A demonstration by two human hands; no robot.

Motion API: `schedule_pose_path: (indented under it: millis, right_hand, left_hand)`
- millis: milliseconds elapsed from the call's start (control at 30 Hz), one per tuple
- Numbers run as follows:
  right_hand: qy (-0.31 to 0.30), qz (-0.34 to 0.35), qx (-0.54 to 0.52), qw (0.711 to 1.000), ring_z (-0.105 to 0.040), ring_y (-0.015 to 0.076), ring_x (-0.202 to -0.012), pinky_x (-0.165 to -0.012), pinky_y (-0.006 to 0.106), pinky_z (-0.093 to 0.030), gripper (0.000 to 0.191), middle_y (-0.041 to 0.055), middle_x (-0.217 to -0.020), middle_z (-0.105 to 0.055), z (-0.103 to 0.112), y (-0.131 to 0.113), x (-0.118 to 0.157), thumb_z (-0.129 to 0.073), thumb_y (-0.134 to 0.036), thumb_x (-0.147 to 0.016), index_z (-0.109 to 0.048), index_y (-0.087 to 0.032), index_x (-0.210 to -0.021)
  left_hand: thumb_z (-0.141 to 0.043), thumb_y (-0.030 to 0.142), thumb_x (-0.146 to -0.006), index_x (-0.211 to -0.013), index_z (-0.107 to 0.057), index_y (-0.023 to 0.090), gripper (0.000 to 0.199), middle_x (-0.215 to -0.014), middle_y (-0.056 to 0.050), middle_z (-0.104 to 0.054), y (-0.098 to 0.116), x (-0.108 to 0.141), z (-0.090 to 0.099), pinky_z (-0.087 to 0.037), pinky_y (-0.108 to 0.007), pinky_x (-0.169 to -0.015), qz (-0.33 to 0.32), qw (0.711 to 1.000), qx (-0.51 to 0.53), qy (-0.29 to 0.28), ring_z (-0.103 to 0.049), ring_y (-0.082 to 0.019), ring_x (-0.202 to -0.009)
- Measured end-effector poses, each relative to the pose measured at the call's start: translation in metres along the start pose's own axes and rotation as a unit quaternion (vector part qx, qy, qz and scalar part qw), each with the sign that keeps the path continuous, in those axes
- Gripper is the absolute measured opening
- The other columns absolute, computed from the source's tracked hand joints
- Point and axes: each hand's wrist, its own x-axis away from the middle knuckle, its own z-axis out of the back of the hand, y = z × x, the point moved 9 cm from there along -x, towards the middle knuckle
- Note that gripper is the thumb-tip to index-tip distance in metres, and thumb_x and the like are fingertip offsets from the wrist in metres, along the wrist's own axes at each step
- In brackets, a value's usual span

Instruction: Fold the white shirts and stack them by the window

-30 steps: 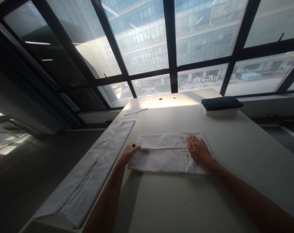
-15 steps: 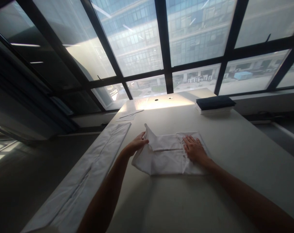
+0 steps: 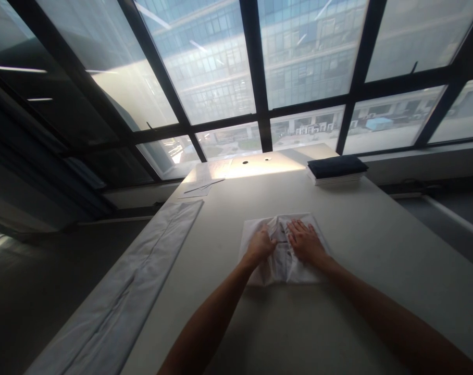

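A white cloth (image 3: 275, 273), folded into a compact rectangle, lies on the pale table in front of me. My left hand (image 3: 262, 244) is on its left part, fingers curled at the folded-over edge near the middle. Flat on the right part rests my right hand (image 3: 305, 242), its fingers stretched out and a little apart. Between the two hands the fabric is wrinkled, with a dark gap in the fold. What lies under my left fingers is partly hidden.
Along the table's (image 3: 228, 200) left edge stretches a long folded white cloth (image 3: 131, 291). Papers (image 3: 197, 191) with thin sticks lie at the back left. A dark folded cloth (image 3: 337, 166) tops a white stack at the back right, before large windows.
My left hand has moved right, bringing the cloth's left end over toward the middle, and the cloth is now shorter. My right hand stays on the right part. The view has shifted slightly.
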Motion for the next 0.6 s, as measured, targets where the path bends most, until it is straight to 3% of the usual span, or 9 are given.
schedule_pose_path:
  millis: [167, 267, 333, 433, 533, 600]
  right_hand:
    - [0.003, 0.0, 0.0, 1.0, -0.03, 0.0268, -0.151, -0.122, 0.053, -0.018, 0.055, 0.0113, -0.162, -0.037, 0.001, -0.001, 0.001, -0.036, -0.033, -0.102, -0.043, -0.017, -0.155]
    - [0.005, 0.002, -0.003, 1.0, -0.029, 0.0268, -0.151, -0.122, 0.052, -0.017, 0.055, 0.0112, -0.162, -0.037, 0.002, -0.002, 0.001, -0.035, -0.034, -0.103, -0.043, -0.017, -0.154]
    - [0.003, 0.001, -0.005, 1.0, -0.028, 0.0268, -0.152, -0.122, 0.052, -0.017, 0.055, 0.0108, -0.163, -0.036, 0.002, -0.002, 0.001, -0.034, -0.034, -0.103, -0.042, -0.017, -0.155]
    - [-0.003, -0.002, -0.009, 1.0, -0.027, 0.0263, -0.152, -0.123, 0.052, -0.017, 0.056, 0.0103, -0.163, -0.036, 0.001, -0.001, 0.001, -0.034, -0.034, -0.103, -0.041, -0.017, -0.155]
    - [-0.004, -0.002, -0.014, 1.0, -0.028, 0.0258, -0.152, -0.123, 0.052, -0.017, 0.056, 0.0103, -0.163, -0.036, 0.001, -0.002, 0.001, -0.034, -0.032, -0.102, -0.041, -0.015, -0.155]
    - [-0.004, -0.004, -0.014, 1.0, -0.028, 0.0259, -0.151, -0.123, 0.052, -0.017, 0.057, 0.0107, -0.163, -0.036, 0.001, -0.002, 0.001, -0.034, -0.032, -0.102, -0.041, -0.015, -0.155]
  left_hand:
    - [-0.062, 0.028, -0.087, -0.154, -0.038, 0.006, 0.074, -0.115, -0.027, -0.071, 0.003, 0.006, 0.0, -0.049, -0.04, -0.091, 0.024, 0.998, -0.039, 0.042, -0.068, -0.036, -0.107]
    - [-0.063, 0.025, -0.087, -0.156, -0.039, 0.012, 0.074, -0.116, -0.024, -0.072, 0.008, 0.007, -0.006, -0.047, -0.04, -0.093, -0.002, 0.998, -0.037, 0.058, -0.068, -0.035, -0.108]
    - [-0.063, 0.02, -0.084, -0.151, -0.048, 0.016, 0.069, -0.119, -0.019, -0.072, 0.009, 0.005, -0.003, -0.047, -0.037, -0.094, -0.035, 0.997, 0.02, 0.063, -0.068, -0.031, -0.107]
    - [-0.06, 0.02, -0.081, -0.136, -0.063, 0.014, 0.056, -0.115, -0.011, -0.074, -0.01, 0.001, 0.025, -0.05, -0.031, -0.085, -0.058, 0.979, 0.183, 0.067, -0.068, -0.024, -0.096]
    - [-0.062, 0.034, -0.081, -0.13, -0.065, 0.008, 0.056, -0.094, -0.007, -0.075, -0.06, 0.003, 0.073, -0.049, -0.028, -0.068, 0.011, 0.94, 0.333, 0.073, -0.065, -0.02, -0.076]
    - [-0.071, 0.043, -0.074, -0.128, -0.065, 0.007, 0.065, -0.088, -0.006, -0.074, -0.095, 0.011, 0.108, -0.049, -0.027, -0.065, 0.043, 0.921, 0.378, 0.089, -0.065, -0.021, -0.074]
